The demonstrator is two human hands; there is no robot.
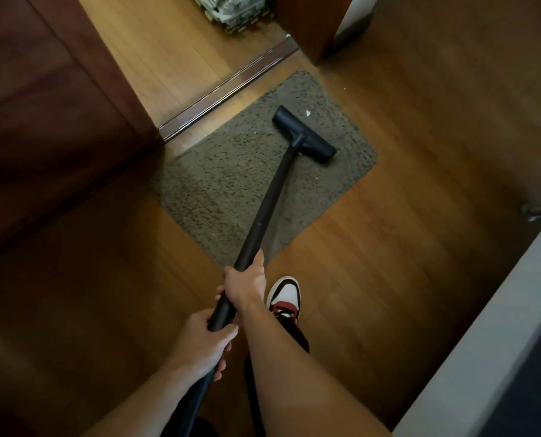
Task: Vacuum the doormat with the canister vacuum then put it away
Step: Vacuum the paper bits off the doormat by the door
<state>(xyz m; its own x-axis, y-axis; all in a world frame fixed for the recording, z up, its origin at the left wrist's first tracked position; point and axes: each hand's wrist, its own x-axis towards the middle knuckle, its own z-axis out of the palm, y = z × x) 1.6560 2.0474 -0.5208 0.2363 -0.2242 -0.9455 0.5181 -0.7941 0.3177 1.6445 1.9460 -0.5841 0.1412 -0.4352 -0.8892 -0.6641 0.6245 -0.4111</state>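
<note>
Doormat [231, 184] — one, grey-brown, coarse shaggy pile, rectangular with rounded corners — lies flat on the wooden plank floor [404, 263] just inside a dark metal door threshold [231, 86]. One black vacuum wand [269, 203], a smooth rigid tube, runs up from the hands to one wide, flat floor nozzle [305, 135] resting on the far part of the mat. White crumbs are scattered on the pile, one larger white fleck [308, 113] just beside the nozzle. Right hand [245, 283] is clamped round the wand higher up; left hand [199, 342] is closed round the tube's lower end, where it meets the dark hose. Two bare forearms are visible. One shoe [284, 299], white, red and black, stands on the floor near the mat's near edge. Dark wooden panelling [42, 105] lies left; a pale surface [499, 342] lies right. The canister itself is out of view.
</note>
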